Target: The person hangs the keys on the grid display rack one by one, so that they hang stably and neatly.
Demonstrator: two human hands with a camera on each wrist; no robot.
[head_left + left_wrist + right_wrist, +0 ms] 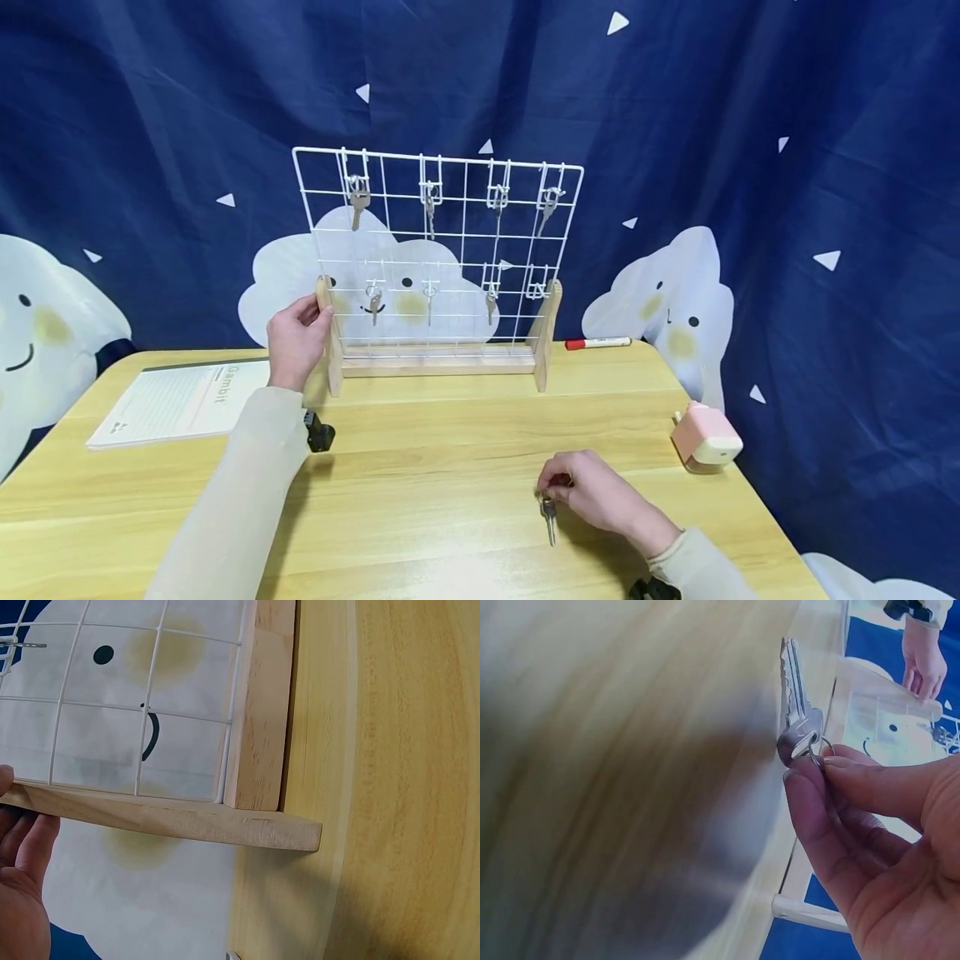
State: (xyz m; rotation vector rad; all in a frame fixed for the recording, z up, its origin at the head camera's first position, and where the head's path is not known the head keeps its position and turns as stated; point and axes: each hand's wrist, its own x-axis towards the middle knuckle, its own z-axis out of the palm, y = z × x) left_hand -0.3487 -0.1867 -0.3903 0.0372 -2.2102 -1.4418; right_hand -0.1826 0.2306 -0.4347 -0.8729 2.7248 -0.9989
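Observation:
My left hand [297, 342] grips the upper end of the left wooden upright [180, 823] of a white wire grid rack [438, 250]. Keys hang from hooks along the rack's upper row, and more hang on the lower row, where the rightmost hook [537, 287] carries no key. Over the front right of the table, my right hand [596, 493] pinches the split ring of a silver key [799, 712] between thumb and fingers. The key's blade points away from the fingertips in the right wrist view and hangs downward in the head view.
A notebook [183, 400] lies at the table's left, partly behind the left forearm. A red and white marker [597, 342] lies right of the rack at the back edge. A pink and white charger [707, 437] stands by the right edge. A dark blue curtain [480, 75] hangs behind.

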